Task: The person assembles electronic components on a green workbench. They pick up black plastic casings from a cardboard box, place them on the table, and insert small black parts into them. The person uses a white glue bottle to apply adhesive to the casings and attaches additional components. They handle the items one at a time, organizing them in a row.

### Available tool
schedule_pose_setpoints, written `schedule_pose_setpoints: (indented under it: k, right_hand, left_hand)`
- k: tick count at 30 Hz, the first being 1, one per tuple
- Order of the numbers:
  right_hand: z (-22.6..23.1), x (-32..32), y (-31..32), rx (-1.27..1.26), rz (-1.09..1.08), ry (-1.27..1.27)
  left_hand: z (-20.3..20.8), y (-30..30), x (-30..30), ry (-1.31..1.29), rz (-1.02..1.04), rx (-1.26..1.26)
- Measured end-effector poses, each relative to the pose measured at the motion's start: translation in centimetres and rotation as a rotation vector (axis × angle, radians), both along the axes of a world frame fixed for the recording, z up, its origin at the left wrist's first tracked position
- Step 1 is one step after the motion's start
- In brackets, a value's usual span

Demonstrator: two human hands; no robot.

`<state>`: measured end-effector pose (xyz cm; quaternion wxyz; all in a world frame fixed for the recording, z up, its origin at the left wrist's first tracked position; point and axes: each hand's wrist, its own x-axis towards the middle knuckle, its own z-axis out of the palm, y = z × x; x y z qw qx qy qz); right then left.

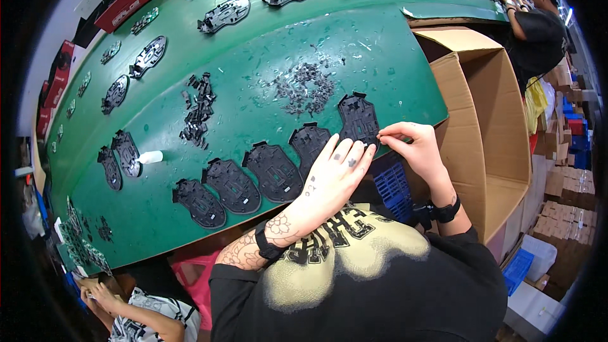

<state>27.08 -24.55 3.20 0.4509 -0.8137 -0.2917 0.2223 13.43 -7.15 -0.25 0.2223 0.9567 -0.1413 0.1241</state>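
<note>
A row of black plastic computer-mouse base shells lies along the near edge of the green table. My left hand stretches over the right end of the row. Its fingers are extended and partly cover one shell, with the fingertips at the lower edge of the rightmost shell. My right hand is closed in a pinch at that shell's lower right side. Whatever sits between its thumb and finger is too small to make out. Left of my hands lie more shells, among them a mouse base shell.
Small black parts and black plastic pieces lie in heaps. A white bottle rests by two more shells. Beyond, mouse bases and circuit boards line a green surface. Right stands an open cardboard box; two other people work nearby.
</note>
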Motion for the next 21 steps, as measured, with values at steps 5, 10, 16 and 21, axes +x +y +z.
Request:
schedule_pose_setpoints:
  k: [5, 10, 16, 21]
  right_hand:
    - [-1.2, 0.4, -0.1, 0.047, 0.112, -0.262]
    - [-1.5, 0.6, 0.1, 0.06, 0.135, -0.282]
    - [-1.4, 0.5, 0.3, 0.024, 0.171, -0.351]
    - [-0.3, 0.5, 1.0, -0.063, 0.251, -0.388]
  left_hand:
    - [0.0, 0.0, 0.1, -0.005, -0.011, -0.015]
    - [0.1, 0.1, 0.1, 0.004, -0.015, -0.04]
    - [0.0, 0.1, 0.2, -0.004, -0.018, -0.047]
    - [0.2, 0.1, 0.3, 0.004, -0.012, -0.059]
